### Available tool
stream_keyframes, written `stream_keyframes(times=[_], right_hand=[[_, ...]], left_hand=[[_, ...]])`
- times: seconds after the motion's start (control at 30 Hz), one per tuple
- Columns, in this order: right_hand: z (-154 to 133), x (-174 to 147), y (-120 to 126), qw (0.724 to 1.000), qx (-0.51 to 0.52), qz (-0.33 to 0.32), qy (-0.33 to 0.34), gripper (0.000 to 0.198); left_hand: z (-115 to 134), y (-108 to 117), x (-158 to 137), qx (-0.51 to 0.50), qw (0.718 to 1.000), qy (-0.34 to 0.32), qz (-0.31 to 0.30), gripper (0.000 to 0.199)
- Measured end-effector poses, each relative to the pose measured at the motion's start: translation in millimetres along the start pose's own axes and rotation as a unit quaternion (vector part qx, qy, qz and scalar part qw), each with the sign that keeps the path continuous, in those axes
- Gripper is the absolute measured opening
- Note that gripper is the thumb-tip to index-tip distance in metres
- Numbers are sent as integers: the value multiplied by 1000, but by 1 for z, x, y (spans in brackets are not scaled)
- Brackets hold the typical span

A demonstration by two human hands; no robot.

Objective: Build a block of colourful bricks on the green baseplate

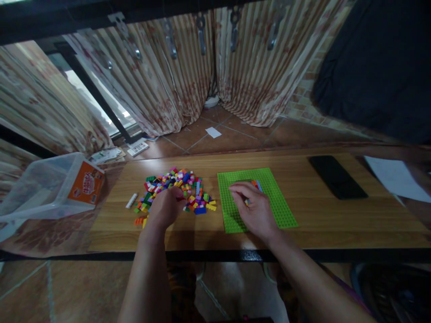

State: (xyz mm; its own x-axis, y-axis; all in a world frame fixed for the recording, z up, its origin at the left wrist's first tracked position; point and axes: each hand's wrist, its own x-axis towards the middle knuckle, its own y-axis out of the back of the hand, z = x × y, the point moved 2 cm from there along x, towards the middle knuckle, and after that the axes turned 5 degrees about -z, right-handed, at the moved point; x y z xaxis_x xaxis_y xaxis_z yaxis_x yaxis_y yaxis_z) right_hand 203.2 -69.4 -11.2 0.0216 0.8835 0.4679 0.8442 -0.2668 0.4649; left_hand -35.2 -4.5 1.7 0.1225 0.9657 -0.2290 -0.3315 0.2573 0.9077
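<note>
The green baseplate (231,208) lies flat on the table (336,224), side edges running away from you; its longer axis cannot be determined. Your right hand (254,208) arches over it, fingers curled, grasp indeterminable. Left of the baseplate, your left hand (164,207) is over the brick pile (198,194), fingertips hidden, grasp also indeterminable. The table extends from the baseplate's right edge to a black slab (337,176).

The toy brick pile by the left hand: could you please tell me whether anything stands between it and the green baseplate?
Nothing visible does; wooden tabletop shows between the toy brick pile and the green baseplate. The right hand hides part of the baseplate, though.
</note>
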Motion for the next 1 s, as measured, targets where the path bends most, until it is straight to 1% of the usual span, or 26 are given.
stream_keyframes(times=[0.1,0.17,0.23,0.3,0.33,0.4,0.43,0.5,0.57,0.63,0.67,0.7,0.77,0.83,0.87,0.9,0.93,1.0], right_hand=[[1,0,2,1000,-5,-1,1,19],[2,0,5,1000,-5,2,-2,19],[3,1,8,1000,-2,10,-8,19],[4,2,12,1000,3,20,-21,18],[6,3,14,999,8,26,-30,17],[9,5,20,998,28,35,-53,15],[11,6,24,997,44,31,-63,14],[15,8,31,995,72,-4,-74,16],[18,9,38,991,83,-72,-75,24],[21,8,43,985,79,-141,-67,32],[22,7,45,981,76,-166,-62,34],[23,5,45,978,73,-184,-57,34],[26,3,46,976,72,-197,-56,28],[28,1,46,977,71,-195,-58,22],[29,1,46,978,67,-191,-58,19],[30,1,46,979,59,-188,-57,18],[31,0,46,980,47,-183,-55,17],[33,0,48,984,4,-173,-50,16]], left_hand=[[1,0,0,0,1000,3,4,8],[-1,2,1,-16,1000,-5,21,9],[-2,5,2,-77,996,-21,44,9],[3,5,2,-194,978,-49,52,12],[9,4,2,-265,961,-65,45,16],[28,-3,-1,-401,911,-93,15,23],[39,-8,-3,-459,883,-96,-2,25],[63,-23,-8,-546,830,-94,-58,27],[83,-39,-12,-612,778,-81,-117,29],[97,-54,-14,-667,725,-63,-160,32],[102,-60,-14,-687,702,-55,-177,32],[105,-64,-14,-703,684,-48,-188,31],[110,-71,-13,-721,661,-37,-206,31],[112,-75,-12,-727,650,-35,-219,31],[113,-76,-12,-725,650,-37,-223,31],[114,-77,-11,-720,657,-40,-222,32],[114,-77,-10,-707,672,-45,-216,31],[112,-78,-7,-660,726,-49,-190,27]])
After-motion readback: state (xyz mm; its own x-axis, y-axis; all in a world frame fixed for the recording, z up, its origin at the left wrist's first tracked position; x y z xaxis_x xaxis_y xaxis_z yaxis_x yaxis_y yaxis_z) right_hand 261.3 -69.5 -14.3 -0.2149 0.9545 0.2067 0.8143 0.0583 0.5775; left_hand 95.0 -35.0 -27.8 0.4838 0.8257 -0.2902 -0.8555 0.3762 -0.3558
